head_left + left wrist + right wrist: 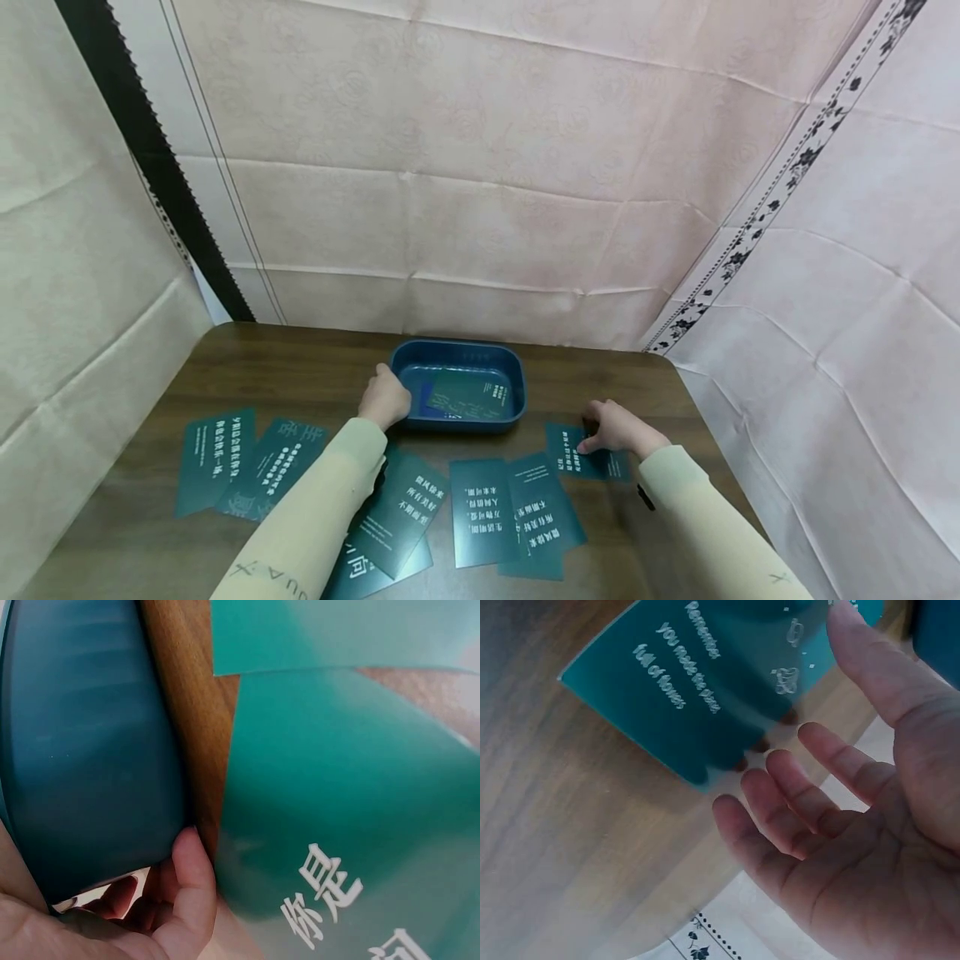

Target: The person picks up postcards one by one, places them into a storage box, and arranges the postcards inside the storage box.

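Observation:
My left hand grips the left end of a blue rectangular tray; in the left wrist view its fingers curl beneath the tray's outer wall. Inside the tray lies a green card with white print, over something darker blue. At the right, my right hand is over another green printed card on the table. The right wrist view shows its fingers loosely bent at the edge of that card, with the thumb reaching over the card's far side.
Two overlapping green cards lie at the left of the wooden table. More cards lie partly under the left forearm, and several overlap at front centre, including one card. Pale cloth hangs behind and at both sides.

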`<state>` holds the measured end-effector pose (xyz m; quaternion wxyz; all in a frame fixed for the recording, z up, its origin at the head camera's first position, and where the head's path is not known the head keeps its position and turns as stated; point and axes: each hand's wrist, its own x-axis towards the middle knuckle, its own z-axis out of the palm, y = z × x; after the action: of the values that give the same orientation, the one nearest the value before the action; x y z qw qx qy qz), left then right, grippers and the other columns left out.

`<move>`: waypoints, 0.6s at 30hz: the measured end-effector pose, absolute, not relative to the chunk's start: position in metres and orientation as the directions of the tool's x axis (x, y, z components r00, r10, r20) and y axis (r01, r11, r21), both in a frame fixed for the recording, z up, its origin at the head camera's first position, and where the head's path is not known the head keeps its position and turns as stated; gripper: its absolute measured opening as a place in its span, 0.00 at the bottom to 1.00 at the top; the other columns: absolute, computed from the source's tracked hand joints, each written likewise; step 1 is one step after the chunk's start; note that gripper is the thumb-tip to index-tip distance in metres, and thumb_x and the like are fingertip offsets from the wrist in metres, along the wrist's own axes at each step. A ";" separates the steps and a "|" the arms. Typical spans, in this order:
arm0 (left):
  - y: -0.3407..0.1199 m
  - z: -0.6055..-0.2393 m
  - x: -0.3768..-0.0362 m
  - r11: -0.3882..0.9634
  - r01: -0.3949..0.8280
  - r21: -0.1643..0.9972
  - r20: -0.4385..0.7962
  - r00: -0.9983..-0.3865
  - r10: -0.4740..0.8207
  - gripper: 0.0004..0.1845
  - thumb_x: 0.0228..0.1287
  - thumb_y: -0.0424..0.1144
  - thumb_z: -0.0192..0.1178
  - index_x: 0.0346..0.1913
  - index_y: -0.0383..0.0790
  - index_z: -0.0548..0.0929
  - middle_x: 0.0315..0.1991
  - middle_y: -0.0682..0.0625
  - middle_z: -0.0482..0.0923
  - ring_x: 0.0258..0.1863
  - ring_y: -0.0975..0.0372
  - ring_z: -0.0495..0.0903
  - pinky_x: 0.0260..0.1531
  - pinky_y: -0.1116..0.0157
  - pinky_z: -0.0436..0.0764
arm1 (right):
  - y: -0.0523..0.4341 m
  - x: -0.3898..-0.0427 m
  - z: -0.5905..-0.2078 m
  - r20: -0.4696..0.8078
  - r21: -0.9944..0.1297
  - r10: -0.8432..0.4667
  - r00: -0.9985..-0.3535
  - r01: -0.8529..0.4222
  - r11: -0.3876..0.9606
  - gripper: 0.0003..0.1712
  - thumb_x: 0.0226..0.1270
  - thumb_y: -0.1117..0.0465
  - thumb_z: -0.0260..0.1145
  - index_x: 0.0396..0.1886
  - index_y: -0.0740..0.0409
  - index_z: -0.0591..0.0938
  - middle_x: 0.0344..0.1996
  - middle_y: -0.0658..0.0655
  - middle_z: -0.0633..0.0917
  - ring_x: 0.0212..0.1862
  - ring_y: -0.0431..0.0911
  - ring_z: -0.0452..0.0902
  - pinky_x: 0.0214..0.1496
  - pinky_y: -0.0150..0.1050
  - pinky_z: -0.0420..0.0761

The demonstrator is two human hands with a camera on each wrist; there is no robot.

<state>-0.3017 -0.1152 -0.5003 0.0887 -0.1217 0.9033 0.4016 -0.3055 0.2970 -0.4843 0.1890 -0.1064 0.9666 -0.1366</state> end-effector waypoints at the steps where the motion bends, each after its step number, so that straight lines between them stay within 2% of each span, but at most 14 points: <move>1: -0.115 -0.500 -0.301 0.649 -0.291 0.703 -0.257 -0.955 -0.150 0.33 0.69 0.35 0.49 0.70 0.26 0.46 0.53 0.29 0.69 0.46 0.44 0.75 0.48 0.45 0.75 | 0.298 -0.306 -0.485 -0.340 -0.297 -0.250 -0.907 -0.148 0.943 0.39 0.51 0.50 0.78 0.60 0.63 0.75 0.54 0.64 0.77 0.54 0.56 0.71 0.58 0.59 0.70; 14: -0.114 -0.499 -0.301 0.645 -0.288 0.708 -0.259 -0.955 -0.142 0.35 0.70 0.36 0.49 0.70 0.26 0.45 0.54 0.29 0.68 0.48 0.43 0.74 0.49 0.45 0.74 | 0.297 -0.308 -0.491 -0.322 -0.253 -0.204 -0.925 -0.124 0.960 0.42 0.38 0.46 0.82 0.53 0.58 0.76 0.49 0.63 0.73 0.51 0.57 0.66 0.56 0.59 0.70; 18: -0.115 -0.498 -0.299 0.639 -0.285 0.715 -0.262 -0.956 -0.134 0.35 0.70 0.35 0.49 0.71 0.26 0.44 0.57 0.28 0.67 0.49 0.43 0.73 0.50 0.45 0.74 | 0.294 -0.308 -0.494 -0.302 -0.222 -0.198 -0.933 -0.133 0.966 0.39 0.38 0.47 0.82 0.51 0.57 0.77 0.46 0.61 0.74 0.49 0.56 0.68 0.54 0.59 0.72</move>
<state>-0.2992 -0.1148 -0.4985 0.0924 -0.1163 0.9005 0.4087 -0.3079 0.2940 -0.4936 0.1629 -0.0846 0.9780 -0.0995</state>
